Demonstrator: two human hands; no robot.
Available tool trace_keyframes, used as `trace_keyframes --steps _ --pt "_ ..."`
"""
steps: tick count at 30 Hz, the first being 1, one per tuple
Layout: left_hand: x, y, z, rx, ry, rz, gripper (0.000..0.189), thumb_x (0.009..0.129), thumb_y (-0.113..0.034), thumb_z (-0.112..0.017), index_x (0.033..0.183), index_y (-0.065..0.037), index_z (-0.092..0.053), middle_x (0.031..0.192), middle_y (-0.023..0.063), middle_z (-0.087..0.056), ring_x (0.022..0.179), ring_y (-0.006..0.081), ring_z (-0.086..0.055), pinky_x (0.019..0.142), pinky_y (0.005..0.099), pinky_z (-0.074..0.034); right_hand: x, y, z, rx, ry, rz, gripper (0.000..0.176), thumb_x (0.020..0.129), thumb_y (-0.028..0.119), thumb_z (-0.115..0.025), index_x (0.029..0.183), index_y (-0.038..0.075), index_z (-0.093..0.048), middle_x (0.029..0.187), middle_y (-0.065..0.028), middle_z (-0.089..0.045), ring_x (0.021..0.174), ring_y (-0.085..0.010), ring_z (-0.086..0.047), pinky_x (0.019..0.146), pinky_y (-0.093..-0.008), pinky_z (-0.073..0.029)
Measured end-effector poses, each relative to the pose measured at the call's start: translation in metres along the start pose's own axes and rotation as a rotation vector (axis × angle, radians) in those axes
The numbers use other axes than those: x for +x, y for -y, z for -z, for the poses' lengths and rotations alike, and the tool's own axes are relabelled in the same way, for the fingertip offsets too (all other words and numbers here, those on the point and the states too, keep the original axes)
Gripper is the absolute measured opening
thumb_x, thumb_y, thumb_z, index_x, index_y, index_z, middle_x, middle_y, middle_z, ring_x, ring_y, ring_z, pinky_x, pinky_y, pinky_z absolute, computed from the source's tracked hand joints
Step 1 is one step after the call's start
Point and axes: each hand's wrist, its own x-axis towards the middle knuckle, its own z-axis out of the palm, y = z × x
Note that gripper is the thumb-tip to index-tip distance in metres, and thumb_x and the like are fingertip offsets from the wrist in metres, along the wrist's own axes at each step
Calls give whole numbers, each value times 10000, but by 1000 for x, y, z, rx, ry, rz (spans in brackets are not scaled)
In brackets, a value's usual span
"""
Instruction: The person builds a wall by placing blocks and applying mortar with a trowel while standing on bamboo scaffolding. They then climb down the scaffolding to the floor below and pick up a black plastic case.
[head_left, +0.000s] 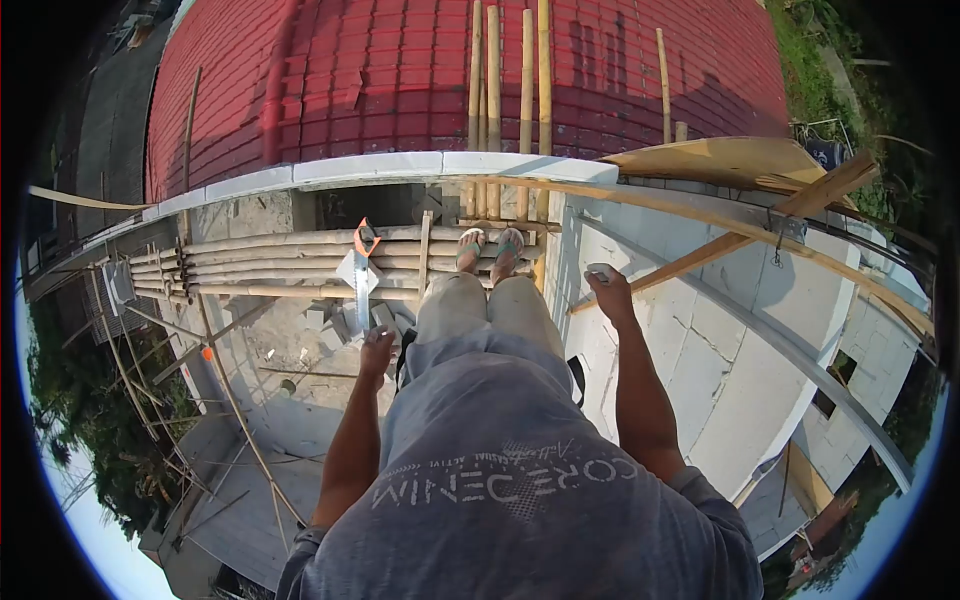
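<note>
My left hand [378, 352] is closed, fingers curled, just beside the lower end of a handsaw's blade; what it grips, if anything, is too small to tell. The handsaw [362, 285] has an orange handle and lies across bamboo poles [270, 252], with a pale square piece behind its blade. My right hand [612, 300] is raised over the pale wall panels, its fingers closed round a small grey object [600, 270]. Between the hands, my sandalled feet [488, 252] stand on the bamboo poles.
A white block ledge [370, 168] runs in front, with a red tiled roof [400, 90] beyond. Upright bamboo poles stand ahead. Wooden beams [700, 255] cross on the right beside large pale panels [690, 350]. Grey blocks [335, 325] lie below on the left.
</note>
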Motion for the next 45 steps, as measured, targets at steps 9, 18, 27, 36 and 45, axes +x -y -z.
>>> trace_keyframes --steps 9,18,27,36,45 --pt "0 8 -30 -88 -26 -32 490 881 -275 -592 1281 -7 -502 1086 117 -637 862 190 -633 730 323 -483 37 -22 38 184 21 -275 258 909 248 -612 1109 87 -644 946 -35 -647 785 -138 -606 670 -273 -465" --pt "-10 19 -39 -138 -103 -55 518 875 -281 -603 1304 -14 -484 1088 121 -640 864 186 -643 719 317 -482 42 -44 18 127 126 -386 276 907 254 -602 1130 99 -645 940 -44 -655 805 -144 -624 675 -282 -480" --pt "-15 44 -47 -208 -160 -8 535 870 -274 -612 1309 1 -481 1102 148 -640 857 206 -650 714 319 -493 48 -39 5 57 220 -385 271 905 235 -594 1127 85 -639 912 -34 -653 781 -131 -611 637 -279 -469" --pt "9 82 -60 -291 -166 68 543 878 -292 -613 1314 -5 -463 1064 131 -634 842 179 -613 719 318 -489 57 -18 -15 -106 353 -325 228 899 198 -586 1067 57 -649 858 -51 -646 682 -127 -592 571 -260 -463" --pt "55 104 -75 -502 -265 179 561 854 -286 -638 1312 -1 -485 1059 161 -663 816 202 -668 660 322 -516 28 6 -93 -591 573 65 412 814 272 -670 1148 34 -628 999 -185 -664 913 -301 -648 826 -385 -502"
